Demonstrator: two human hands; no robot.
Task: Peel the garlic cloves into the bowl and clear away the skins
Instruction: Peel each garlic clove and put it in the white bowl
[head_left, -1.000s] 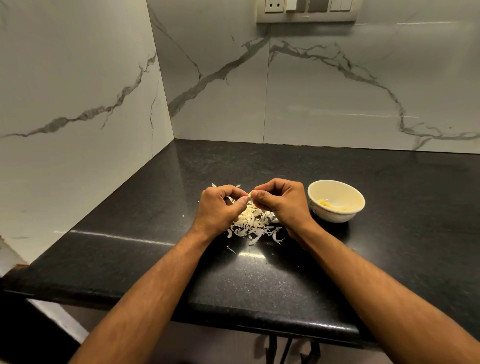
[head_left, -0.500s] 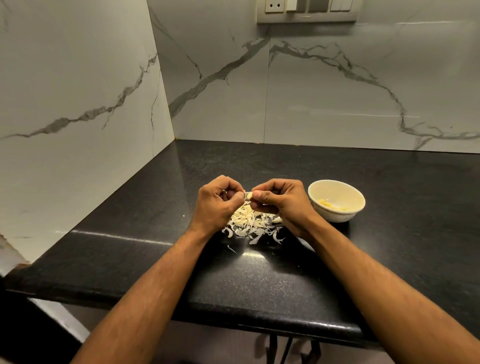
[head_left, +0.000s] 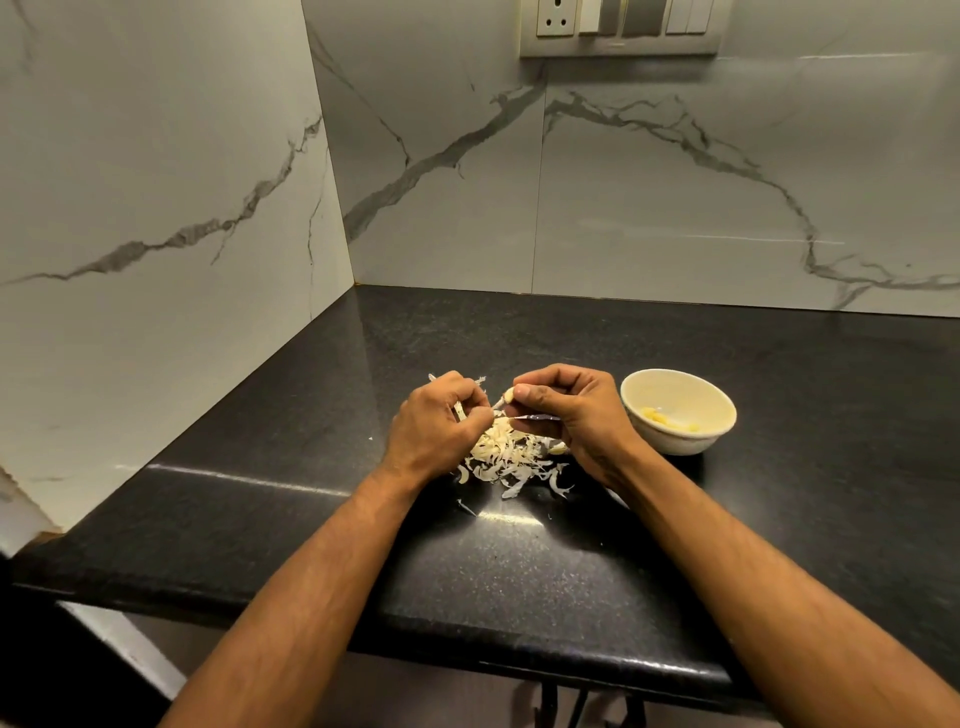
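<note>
Pale garlic clove (head_left: 508, 396) pinched above heaped papery skins (head_left: 511, 457), cream bowl (head_left: 678, 410) holding peeled cloves (head_left: 667, 420) just right
</note>
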